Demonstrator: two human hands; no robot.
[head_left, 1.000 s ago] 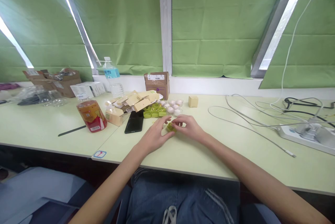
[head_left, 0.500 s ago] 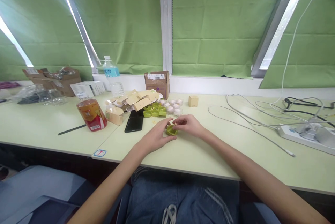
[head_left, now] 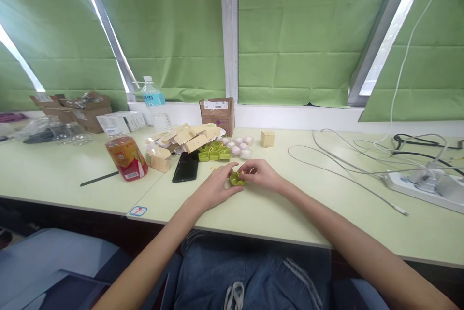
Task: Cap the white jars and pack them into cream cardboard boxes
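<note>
A small green scalloped cup (head_left: 237, 179) sits low over the table between my two hands. My left hand (head_left: 217, 185) curves round its left side, thumb and fingers gripping its edge. At its right rim my right hand (head_left: 259, 174) has its fingers pinched together; they cover part of the cup, and I cannot make out what is between them. Several similar green cups (head_left: 214, 155) lie in a group just beyond. Beside those stand several pale round pieces in clear packs (head_left: 239, 147).
A black phone (head_left: 185, 167), flattened cream boxes (head_left: 197, 137) and a bottle of red drink (head_left: 126, 158) lie to the left. A small cream box (head_left: 267, 139) stands behind my right hand. White cables and a power strip (head_left: 424, 189) spread over the right side.
My hands stay almost in place round the green cup. The cup has tilted slightly, and its scalloped inside shows more than before.
</note>
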